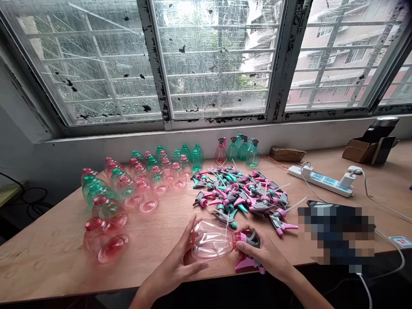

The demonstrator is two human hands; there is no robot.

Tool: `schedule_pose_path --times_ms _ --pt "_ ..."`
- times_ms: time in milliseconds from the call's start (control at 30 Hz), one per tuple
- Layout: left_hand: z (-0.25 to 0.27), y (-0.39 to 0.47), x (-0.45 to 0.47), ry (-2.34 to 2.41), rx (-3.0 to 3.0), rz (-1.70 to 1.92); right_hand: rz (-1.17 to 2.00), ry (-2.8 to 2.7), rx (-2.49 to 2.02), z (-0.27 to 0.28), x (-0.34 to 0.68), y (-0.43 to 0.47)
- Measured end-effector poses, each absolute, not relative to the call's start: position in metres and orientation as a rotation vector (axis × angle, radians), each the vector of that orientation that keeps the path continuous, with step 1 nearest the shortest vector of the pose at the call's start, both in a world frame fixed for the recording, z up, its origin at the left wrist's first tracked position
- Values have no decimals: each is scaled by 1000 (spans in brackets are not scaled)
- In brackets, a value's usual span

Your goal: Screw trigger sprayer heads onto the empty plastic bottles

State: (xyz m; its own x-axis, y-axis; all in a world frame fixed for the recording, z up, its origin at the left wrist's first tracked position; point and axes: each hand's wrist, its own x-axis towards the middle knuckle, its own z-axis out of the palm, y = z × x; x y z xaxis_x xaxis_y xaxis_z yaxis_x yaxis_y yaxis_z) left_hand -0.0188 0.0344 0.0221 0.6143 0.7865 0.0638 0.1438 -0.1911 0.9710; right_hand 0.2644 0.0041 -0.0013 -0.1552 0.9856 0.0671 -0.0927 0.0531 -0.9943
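Observation:
A clear pink spray bottle (212, 241) lies sideways in the air above the table's front edge, its base toward the left. My right hand (262, 251) is closed around its grey-and-pink spray head (252, 241), thumb near the pink collar. The head sits at the bottle's mouth, with the pink trigger pointing down. At the bottle's base, my left hand (180, 257) has its thumb and index finger spread apart, close against the plastic; its other fingers are partly hidden. Just beyond the bottle lies a pile of loose spray heads (238, 191) in pink, teal and grey.
Several headless pink bottles (106, 242) and green bottles (96, 191) stand at the left. Bottles with heads fitted (243, 150) line the back wall. A power strip (322, 180), cables and a phone-like black device (334, 210) occupy the right side, with a cardboard box (355, 150) behind.

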Motion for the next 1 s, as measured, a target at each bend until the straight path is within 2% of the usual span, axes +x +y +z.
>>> schedule_pose_path --times_ms 1000 --pt "22 35 -20 716 1621 709 1304 -1319 -1034 3 265 3"
